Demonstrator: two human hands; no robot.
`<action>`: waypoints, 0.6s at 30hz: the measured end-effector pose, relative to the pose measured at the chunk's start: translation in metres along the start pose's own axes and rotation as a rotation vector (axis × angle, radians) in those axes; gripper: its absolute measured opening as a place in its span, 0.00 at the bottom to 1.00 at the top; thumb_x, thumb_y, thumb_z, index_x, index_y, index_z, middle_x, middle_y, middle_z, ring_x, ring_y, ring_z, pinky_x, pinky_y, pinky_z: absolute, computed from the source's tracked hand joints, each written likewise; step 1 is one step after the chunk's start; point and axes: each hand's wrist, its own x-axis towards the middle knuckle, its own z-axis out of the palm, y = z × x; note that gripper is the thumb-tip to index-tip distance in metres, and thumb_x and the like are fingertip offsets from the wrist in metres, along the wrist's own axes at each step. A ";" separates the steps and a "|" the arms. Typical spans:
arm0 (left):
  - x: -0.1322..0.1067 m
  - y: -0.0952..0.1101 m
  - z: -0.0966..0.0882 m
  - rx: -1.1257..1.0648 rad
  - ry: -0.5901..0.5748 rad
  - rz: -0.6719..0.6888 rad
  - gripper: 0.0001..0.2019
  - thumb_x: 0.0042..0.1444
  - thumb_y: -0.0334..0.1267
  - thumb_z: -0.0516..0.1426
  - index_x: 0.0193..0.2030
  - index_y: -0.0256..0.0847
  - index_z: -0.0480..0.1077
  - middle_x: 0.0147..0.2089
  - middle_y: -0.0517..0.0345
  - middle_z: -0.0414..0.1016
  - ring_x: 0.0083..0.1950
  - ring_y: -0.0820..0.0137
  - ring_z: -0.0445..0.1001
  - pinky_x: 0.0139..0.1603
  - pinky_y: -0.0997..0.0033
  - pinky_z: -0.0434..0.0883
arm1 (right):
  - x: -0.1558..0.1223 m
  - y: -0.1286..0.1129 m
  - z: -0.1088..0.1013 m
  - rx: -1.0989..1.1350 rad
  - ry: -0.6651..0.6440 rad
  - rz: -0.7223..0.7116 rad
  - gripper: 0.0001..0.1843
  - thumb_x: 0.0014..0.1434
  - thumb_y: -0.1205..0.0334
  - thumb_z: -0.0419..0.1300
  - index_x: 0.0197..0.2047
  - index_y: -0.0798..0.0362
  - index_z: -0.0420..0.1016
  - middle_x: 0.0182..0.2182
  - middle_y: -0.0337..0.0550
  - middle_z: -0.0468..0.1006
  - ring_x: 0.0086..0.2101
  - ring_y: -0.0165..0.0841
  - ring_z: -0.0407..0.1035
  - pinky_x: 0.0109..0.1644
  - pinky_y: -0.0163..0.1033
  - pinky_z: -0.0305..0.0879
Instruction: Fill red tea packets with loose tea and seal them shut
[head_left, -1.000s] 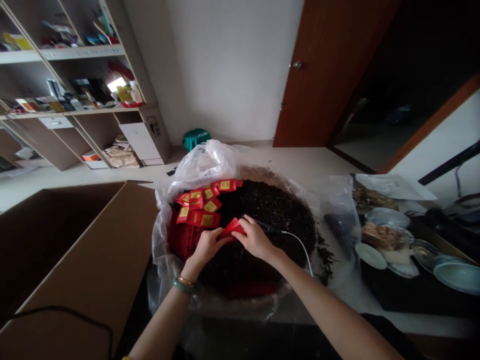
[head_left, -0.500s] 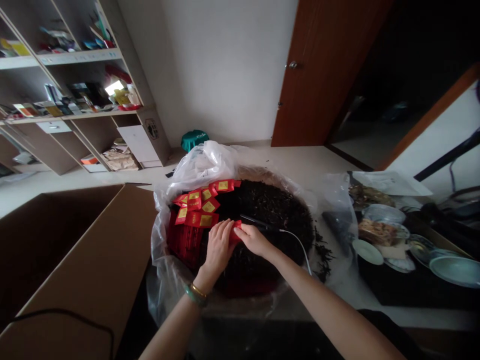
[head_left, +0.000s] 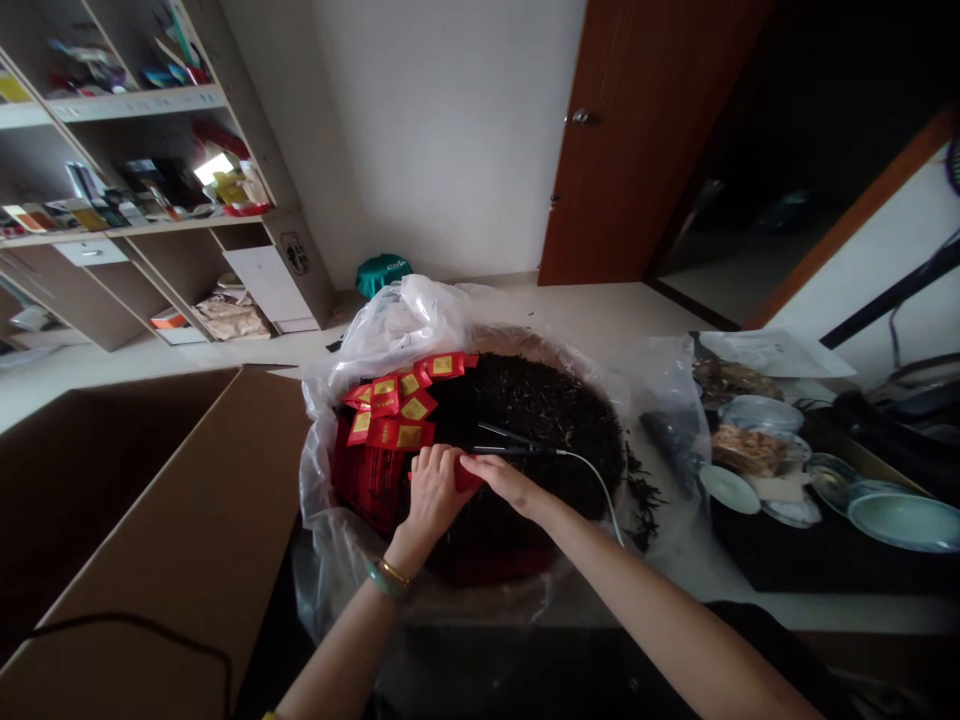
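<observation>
Between my two hands is a small red packet (head_left: 468, 474), mostly hidden by fingers. My left hand (head_left: 433, 492) wraps its fingers round the packet's left side. From the right, my right hand (head_left: 508, 482) pinches its upper edge with thumb and fingers. Just beyond my hands lies a black two-armed clamp tool (head_left: 517, 438), its arms apart and a white cable at its right end. Several plump red packets with gold labels (head_left: 405, 434) are heaped to the left. Below them are flat red packets (head_left: 369, 488) in rows. Dark dried leaves (head_left: 551, 395) fill the plastic-lined round container.
Clear plastic lining (head_left: 319, 520) bunches around the container's edge. An open cardboard box (head_left: 172, 560) stands on the left. On the right, bowls and dishes (head_left: 904, 518) sit on a dark surface. Shelves (head_left: 142, 105) and a brown door (head_left: 637, 150) are behind.
My hands have lowered slightly, and the fingers cover more of the packet. The clamp tool's lower arm now shows beyond my hands. The view has shifted a little.
</observation>
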 end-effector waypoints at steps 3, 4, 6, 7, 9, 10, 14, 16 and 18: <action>-0.001 -0.002 0.003 0.002 0.038 0.009 0.13 0.53 0.41 0.60 0.42 0.39 0.68 0.41 0.51 0.70 0.41 0.61 0.67 0.41 0.63 0.63 | -0.002 0.001 0.003 0.094 -0.026 0.004 0.23 0.46 0.41 0.64 0.31 0.55 0.77 0.29 0.39 0.78 0.40 0.37 0.69 0.53 0.46 0.57; -0.002 -0.003 0.004 0.003 0.042 0.027 0.14 0.53 0.41 0.61 0.43 0.38 0.67 0.41 0.51 0.70 0.41 0.61 0.66 0.41 0.63 0.63 | -0.002 0.002 0.004 0.130 -0.029 0.014 0.23 0.45 0.41 0.65 0.31 0.55 0.78 0.29 0.40 0.78 0.40 0.38 0.69 0.54 0.46 0.57; -0.003 -0.004 0.005 0.007 0.035 0.066 0.16 0.52 0.42 0.61 0.45 0.38 0.67 0.42 0.50 0.70 0.42 0.61 0.67 0.42 0.62 0.63 | -0.001 0.004 0.003 0.205 -0.029 0.031 0.24 0.45 0.41 0.65 0.31 0.56 0.77 0.28 0.40 0.78 0.39 0.38 0.70 0.54 0.46 0.57; -0.004 -0.005 0.005 0.008 0.028 0.079 0.17 0.52 0.43 0.61 0.45 0.38 0.66 0.43 0.50 0.70 0.42 0.60 0.67 0.42 0.61 0.64 | 0.000 0.004 0.002 0.242 -0.034 0.039 0.24 0.45 0.40 0.65 0.31 0.56 0.77 0.28 0.40 0.79 0.39 0.38 0.70 0.54 0.46 0.58; -0.004 -0.006 0.005 0.004 0.011 0.098 0.18 0.52 0.44 0.61 0.47 0.38 0.66 0.44 0.48 0.70 0.43 0.60 0.67 0.44 0.60 0.64 | 0.001 0.005 -0.001 0.293 -0.057 0.058 0.24 0.46 0.40 0.64 0.32 0.55 0.76 0.29 0.41 0.79 0.39 0.38 0.71 0.54 0.45 0.58; -0.004 -0.006 0.004 0.000 -0.003 0.110 0.19 0.52 0.44 0.61 0.49 0.39 0.66 0.46 0.48 0.70 0.45 0.59 0.68 0.45 0.59 0.64 | 0.002 0.004 -0.003 0.308 -0.073 0.068 0.24 0.48 0.39 0.62 0.32 0.55 0.76 0.30 0.41 0.80 0.40 0.38 0.71 0.54 0.45 0.59; -0.002 -0.010 -0.001 0.027 -0.071 0.132 0.26 0.52 0.42 0.61 0.57 0.40 0.64 0.52 0.44 0.72 0.51 0.56 0.67 0.48 0.57 0.64 | -0.001 -0.006 -0.005 0.303 -0.167 0.096 0.28 0.58 0.37 0.51 0.37 0.54 0.76 0.36 0.45 0.80 0.43 0.38 0.71 0.54 0.45 0.60; -0.002 -0.012 -0.001 0.047 -0.086 0.117 0.28 0.51 0.42 0.62 0.59 0.40 0.63 0.53 0.44 0.72 0.51 0.54 0.67 0.47 0.57 0.66 | -0.003 -0.012 -0.005 0.271 -0.211 0.093 0.30 0.61 0.37 0.46 0.39 0.54 0.76 0.38 0.46 0.80 0.45 0.37 0.71 0.55 0.45 0.60; -0.001 -0.014 0.001 0.025 -0.085 0.122 0.29 0.49 0.39 0.63 0.59 0.39 0.63 0.53 0.45 0.73 0.50 0.55 0.68 0.47 0.57 0.67 | -0.005 -0.015 -0.003 0.225 -0.247 0.069 0.32 0.62 0.37 0.42 0.41 0.55 0.76 0.39 0.47 0.80 0.45 0.37 0.71 0.55 0.45 0.61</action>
